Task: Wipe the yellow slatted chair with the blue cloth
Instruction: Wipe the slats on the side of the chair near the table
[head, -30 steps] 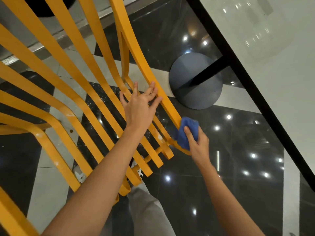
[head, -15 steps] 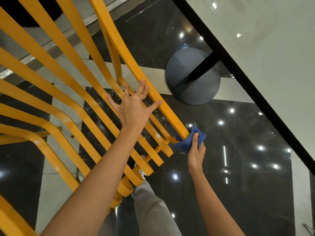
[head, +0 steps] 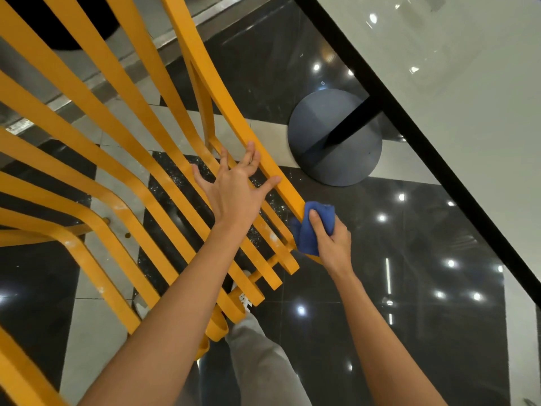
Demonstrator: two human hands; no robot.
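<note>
My left hand (head: 234, 186) lies spread and flat on the yellow slatted chair (head: 123, 159), fingers straight against its outer slat. Just beside it, down that edge, my right hand (head: 330, 238) grips the blue cloth (head: 310, 230) against the slat. Bare floor (head: 409, 303) lies beyond my right hand.

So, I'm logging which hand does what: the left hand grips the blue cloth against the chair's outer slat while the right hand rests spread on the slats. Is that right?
Not quite: the hands are swapped. In the head view, the right hand grips the blue cloth against the chair's outer slat, while the left hand rests spread on the slats.
</note>
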